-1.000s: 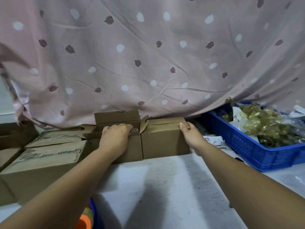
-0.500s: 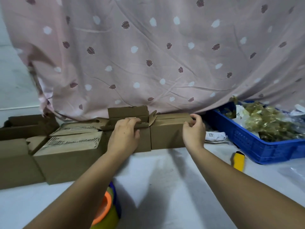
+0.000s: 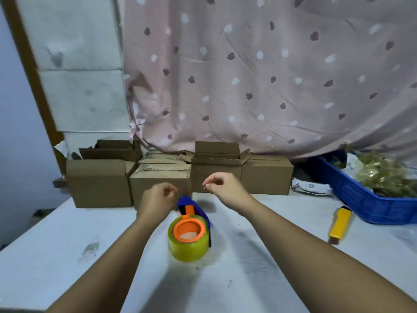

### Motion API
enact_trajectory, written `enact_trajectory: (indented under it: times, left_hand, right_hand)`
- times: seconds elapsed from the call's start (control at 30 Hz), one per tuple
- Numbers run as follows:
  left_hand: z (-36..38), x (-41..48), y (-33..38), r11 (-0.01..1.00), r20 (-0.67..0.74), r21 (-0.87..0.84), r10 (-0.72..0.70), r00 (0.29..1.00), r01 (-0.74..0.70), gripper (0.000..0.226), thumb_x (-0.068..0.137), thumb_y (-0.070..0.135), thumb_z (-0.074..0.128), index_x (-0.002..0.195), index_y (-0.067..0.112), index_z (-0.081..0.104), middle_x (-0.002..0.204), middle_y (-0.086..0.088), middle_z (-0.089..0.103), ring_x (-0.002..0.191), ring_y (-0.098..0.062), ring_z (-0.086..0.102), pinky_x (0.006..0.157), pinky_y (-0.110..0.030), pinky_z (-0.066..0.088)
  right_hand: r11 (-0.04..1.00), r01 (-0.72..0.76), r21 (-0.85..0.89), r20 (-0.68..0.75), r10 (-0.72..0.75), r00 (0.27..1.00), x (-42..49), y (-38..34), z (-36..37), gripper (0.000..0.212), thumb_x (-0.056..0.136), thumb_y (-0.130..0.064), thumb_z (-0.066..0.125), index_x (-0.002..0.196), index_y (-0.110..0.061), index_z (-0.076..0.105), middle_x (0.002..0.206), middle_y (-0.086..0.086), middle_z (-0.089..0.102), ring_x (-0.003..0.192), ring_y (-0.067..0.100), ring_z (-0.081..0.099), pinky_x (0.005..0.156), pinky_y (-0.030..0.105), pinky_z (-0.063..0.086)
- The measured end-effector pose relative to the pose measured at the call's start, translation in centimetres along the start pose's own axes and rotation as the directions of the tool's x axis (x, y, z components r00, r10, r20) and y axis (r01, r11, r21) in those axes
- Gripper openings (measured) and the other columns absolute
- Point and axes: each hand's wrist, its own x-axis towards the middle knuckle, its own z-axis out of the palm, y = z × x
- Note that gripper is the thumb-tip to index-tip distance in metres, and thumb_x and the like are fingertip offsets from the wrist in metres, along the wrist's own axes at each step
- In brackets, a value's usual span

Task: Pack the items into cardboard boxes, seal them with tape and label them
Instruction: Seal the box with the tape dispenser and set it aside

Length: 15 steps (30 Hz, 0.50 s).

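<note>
I see left hand point(image 3: 156, 201) and right hand point(image 3: 225, 188) hovering, fingers point(image 3: 170, 192) curled and empty, tape dispenser point(image 3: 190, 233) between the forearms, cardboard boxes point(image 3: 266, 177) just beyond.

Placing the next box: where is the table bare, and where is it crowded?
Bare: the table left of the tape dispenser, from the cardboard boxes to the near edge; also the strip between dispenser and yellow utility knife, though the right forearm crosses it. Crowded: boxes along the back, blue crate at right.
</note>
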Motion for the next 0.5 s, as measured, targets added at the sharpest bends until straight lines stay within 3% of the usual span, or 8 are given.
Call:
enact_trajectory:
  times: [0.13, 0.2, 0.3, 0.43, 0.5]
  left_hand:
    - [-0.9, 0.1, -5.0, 0.977, -0.127, -0.183, -0.132, 0.983, 0.107, 0.027, 0.091, 0.008, 0.054, 0.117, 0.010, 0.061, 0.119, -0.009, 0.062, 0.107, -0.022, 0.057, 0.087, -0.028, 0.041]
    - [-1.0, 0.4, -6.8, 0.964, -0.180, -0.247, -0.149, 0.972, 0.102, 0.036, 0.091, 0.008, 0.056, 0.127, 0.010, 0.053, 0.128, -0.011, 0.054, 0.111, -0.023, 0.054, 0.094, -0.033, 0.042]
    - [-0.4, 0.6, -9.0, 0.929, -0.199, -0.343, -0.214, 0.956, 0.137, 0.047, 0.091, 0.011, 0.056, 0.137, 0.011, 0.042, 0.137, -0.010, 0.047, 0.113, -0.022, 0.053, 0.096, -0.032, 0.041]
    - [1.0, 1.2, -10.8, 0.939, -0.169, -0.316, -0.197, 0.966, 0.136, 0.056, 0.092, 0.015, 0.058, 0.143, 0.013, 0.035, 0.143, -0.006, 0.044, 0.125, -0.022, 0.047, 0.098, -0.028, 0.036]
    - [1.3, 1.6, -11.4, 0.929, -0.147, -0.343, -0.198, 0.969, 0.138, 0.060, 0.091, 0.014, 0.059, 0.145, 0.015, 0.032, 0.145, -0.004, 0.042, 0.131, -0.019, 0.042, 0.101, -0.028, 0.033]
  right_hand:
    - [0.997, -0.041, -0.061, -0.047, 0.038, 0.998, 1.3, 0.0, 2.8, 0.015, 0.089, -0.014, 0.057, 0.095, -0.022, 0.067, 0.099, 0.000, 0.066, 0.097, 0.017, 0.060, 0.084, 0.028, 0.046]
    - [0.997, -0.063, -0.037, -0.071, 0.060, 0.996, 2.2, 0.4, 4.0, 0.025, 0.091, -0.016, 0.056, 0.114, -0.019, 0.064, 0.110, 0.000, 0.064, 0.103, 0.015, 0.058, 0.087, 0.027, 0.045]
    - [0.988, -0.101, 0.114, -0.070, 0.110, 0.991, 3.5, 1.3, 5.4, 0.033, 0.096, -0.023, 0.053, 0.128, -0.015, 0.055, 0.118, -0.003, 0.056, 0.107, 0.010, 0.050, 0.088, 0.023, 0.039]
    - [0.925, -0.221, 0.308, -0.032, 0.242, 0.970, 5.0, 3.8, 6.4, 0.038, 0.099, -0.033, 0.046, 0.132, -0.016, 0.053, 0.132, -0.002, 0.055, 0.118, 0.015, 0.052, 0.102, 0.033, 0.041]
    - [0.887, -0.239, 0.395, 0.027, 0.249, 0.968, 5.1, 5.1, 6.8, 0.035, 0.101, -0.033, 0.043, 0.130, -0.017, 0.054, 0.128, -0.001, 0.059, 0.117, 0.015, 0.055, 0.101, 0.031, 0.041]
